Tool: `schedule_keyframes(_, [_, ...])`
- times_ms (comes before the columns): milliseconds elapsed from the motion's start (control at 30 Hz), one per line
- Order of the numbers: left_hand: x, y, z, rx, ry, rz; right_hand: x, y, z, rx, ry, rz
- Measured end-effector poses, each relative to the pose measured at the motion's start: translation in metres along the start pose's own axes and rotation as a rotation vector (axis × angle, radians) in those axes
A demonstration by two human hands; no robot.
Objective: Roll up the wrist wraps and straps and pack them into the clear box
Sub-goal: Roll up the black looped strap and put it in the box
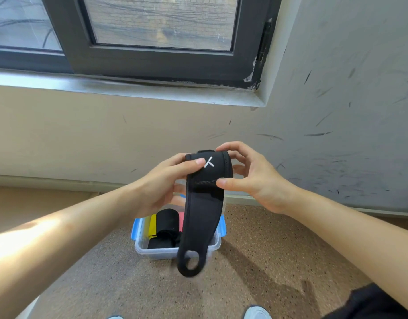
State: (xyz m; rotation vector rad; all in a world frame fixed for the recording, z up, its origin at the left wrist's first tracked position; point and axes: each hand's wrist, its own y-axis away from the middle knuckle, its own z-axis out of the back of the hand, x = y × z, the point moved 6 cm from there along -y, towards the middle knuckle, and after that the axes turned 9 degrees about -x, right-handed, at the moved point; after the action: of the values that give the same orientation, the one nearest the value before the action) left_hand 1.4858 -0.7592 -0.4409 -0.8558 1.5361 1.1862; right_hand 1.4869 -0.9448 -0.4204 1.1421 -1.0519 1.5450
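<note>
The left hand grasps the top of the black wrist wrap, thumb pressed on its face beside the white mark, fingers behind; the wrap hangs unrolled in the air, its thumb loop dangling at the bottom in front of the clear box; the right hand pinches the wrap's upper right edge between thumb and fingers. The box stands open on the floor, close to the foot of the wall, holding a yellow roll, a black roll and something pink. The step in hand looks like the start of rolling; next, the top end likely needs turning over tightly, both hands feeding the length upward.
</note>
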Motion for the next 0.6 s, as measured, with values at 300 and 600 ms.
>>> schedule_keyframes(300, [-0.005, -0.004, 0.000, 0.039, 0.127, -0.085, -0.005, 0.001, -0.006, 0.088, -0.051, -0.105])
schedule_keyframes(600, [-0.009, -0.004, 0.005, -0.046, 0.014, -0.292, -0.009, 0.000, -0.009, 0.117, -0.343, -0.303])
